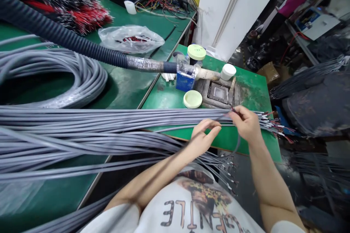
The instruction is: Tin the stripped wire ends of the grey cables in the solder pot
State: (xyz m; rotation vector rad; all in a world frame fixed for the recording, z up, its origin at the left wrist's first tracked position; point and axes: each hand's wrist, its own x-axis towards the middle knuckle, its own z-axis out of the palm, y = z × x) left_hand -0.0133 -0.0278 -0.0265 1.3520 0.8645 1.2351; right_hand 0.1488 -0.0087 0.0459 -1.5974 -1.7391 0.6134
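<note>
A thick bundle of long grey cables (109, 123) lies across the green table (246, 80) from left to right, with stripped coloured wire ends (273, 123) sticking past the table's right edge. My right hand (246, 123) pinches one grey cable near its end, just below a small metal solder pot (218, 93). My left hand (203, 136) pinches the same cable a little to the left, thumb and forefinger closed on it. A second group of cable ends (226, 171) hangs down over the table's front edge above my lap.
A dark corrugated hose (68, 40) runs to a blue box (185, 80) beside the pot. Pale green lids (193, 99) and a white jar (228, 71) stand near. A grey cable coil (82, 76), a plastic bag (131, 39) and red wires (87, 16) lie on the left bench. A person sits at the far right.
</note>
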